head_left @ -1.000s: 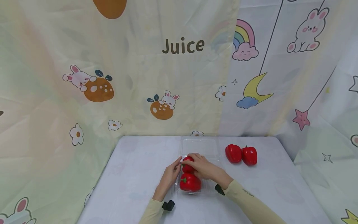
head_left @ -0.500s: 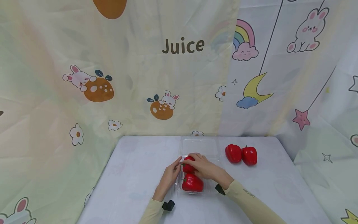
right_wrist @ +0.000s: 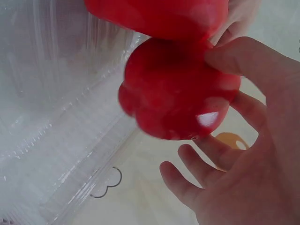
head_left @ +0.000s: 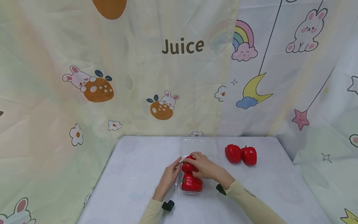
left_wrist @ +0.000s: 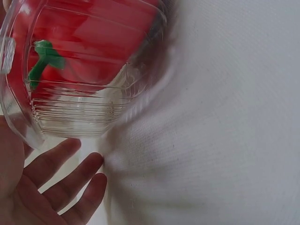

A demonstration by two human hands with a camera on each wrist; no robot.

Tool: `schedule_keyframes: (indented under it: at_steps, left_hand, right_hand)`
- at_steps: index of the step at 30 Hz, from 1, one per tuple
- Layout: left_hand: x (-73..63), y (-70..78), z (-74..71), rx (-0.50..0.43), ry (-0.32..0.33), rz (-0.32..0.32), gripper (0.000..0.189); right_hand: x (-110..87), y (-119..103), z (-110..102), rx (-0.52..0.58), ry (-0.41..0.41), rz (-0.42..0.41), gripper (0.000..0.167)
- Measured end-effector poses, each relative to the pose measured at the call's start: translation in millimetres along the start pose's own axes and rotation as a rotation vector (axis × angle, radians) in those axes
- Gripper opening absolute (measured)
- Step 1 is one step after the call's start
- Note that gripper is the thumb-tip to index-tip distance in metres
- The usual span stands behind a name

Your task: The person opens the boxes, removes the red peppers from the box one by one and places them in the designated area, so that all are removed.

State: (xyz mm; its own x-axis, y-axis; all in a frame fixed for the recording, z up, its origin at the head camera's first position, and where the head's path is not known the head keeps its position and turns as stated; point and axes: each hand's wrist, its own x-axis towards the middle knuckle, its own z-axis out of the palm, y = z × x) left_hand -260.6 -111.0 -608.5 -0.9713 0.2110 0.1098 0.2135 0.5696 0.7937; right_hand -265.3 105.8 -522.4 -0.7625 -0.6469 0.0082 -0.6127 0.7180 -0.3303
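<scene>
In the head view, a clear plastic clamshell container [head_left: 193,193] stands with its lid [head_left: 199,146] folded back toward the far table edge. Two red bell peppers are in its left half. My right hand [head_left: 207,168] grips the far bell pepper [head_left: 188,168] from the right, thumb and fingers around it; the right wrist view shows this pepper [right_wrist: 178,98] against the other one. The near bell pepper [head_left: 192,183] lies on its side, stem to the left. My left hand [head_left: 169,175] is at the container's left wall, its fingers extended beside the ribbed plastic [left_wrist: 75,117].
Two more red bell peppers, one [head_left: 233,153] touching the other [head_left: 249,156], sit at the back right of the white-covered table [head_left: 139,168]. A printed cloth curtain [head_left: 134,62] hangs behind the table and along both sides.
The near bell pepper has shifted slightly right inside the container. My right hand has moved a little right and tilted the far bell pepper, showing more of it. The left hand stays put.
</scene>
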Motion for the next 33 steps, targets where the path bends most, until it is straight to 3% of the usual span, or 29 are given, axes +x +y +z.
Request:
schedule_keyframes:
  at_steps: [15, 25, 33]
  left_hand:
    - [-1.2, -0.8, 0.6, -0.002, 0.0, -0.014, 0.048]
    - [0.5, -1.0, 1.8, 0.005, 0.01, -0.011, 0.047]
    - [0.5, -2.1, 2.4, 0.014, 0.011, -0.005, 0.047]
  right_hand:
    - [-3.0, 3.2, 0.6, 0.066, 0.042, 0.123, 0.077]
    - [-7.1, 3.8, -0.3, 0.047, 0.111, 0.119, 0.073]
    - [-10.6, 2.5, -2.9, 0.069, 0.114, 0.133, 0.076]
